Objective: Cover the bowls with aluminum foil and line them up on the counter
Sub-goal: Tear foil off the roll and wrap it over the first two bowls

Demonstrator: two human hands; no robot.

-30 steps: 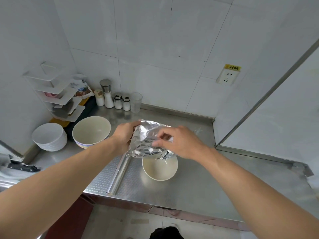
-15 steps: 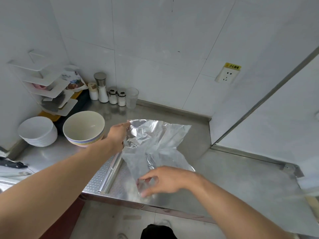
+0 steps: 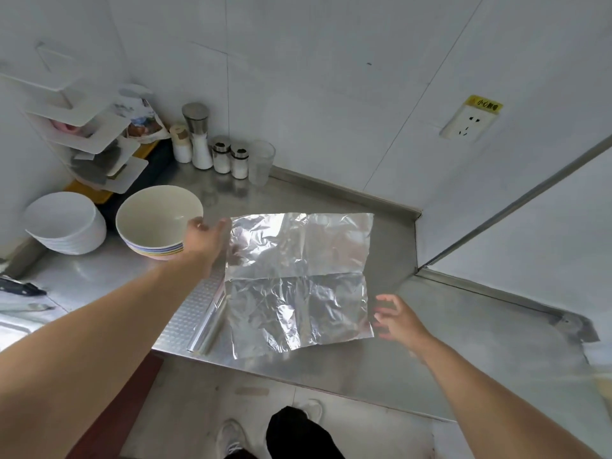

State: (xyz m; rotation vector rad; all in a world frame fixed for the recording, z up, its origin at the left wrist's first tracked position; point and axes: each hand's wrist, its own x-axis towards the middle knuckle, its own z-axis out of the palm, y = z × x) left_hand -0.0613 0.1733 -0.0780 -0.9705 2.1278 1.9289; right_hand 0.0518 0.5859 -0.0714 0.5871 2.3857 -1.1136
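step: spread foil sheet flat on counter | left hand pinches far-left corner | right hand fingers apart, just beside near-right edge | bowl stack left, uncovered | tip: keep corners taut, smooth creases gently, avoid tearing

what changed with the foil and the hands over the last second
The foil sheet, crumpled between both hands over a single bowl a second ago, is now opened out nearly flat and hides that bowl. The left hand still holds its far left corner. The right hand slid toward the near right edge and has opened. The stacked bowls, white plates and foil roll stayed put.
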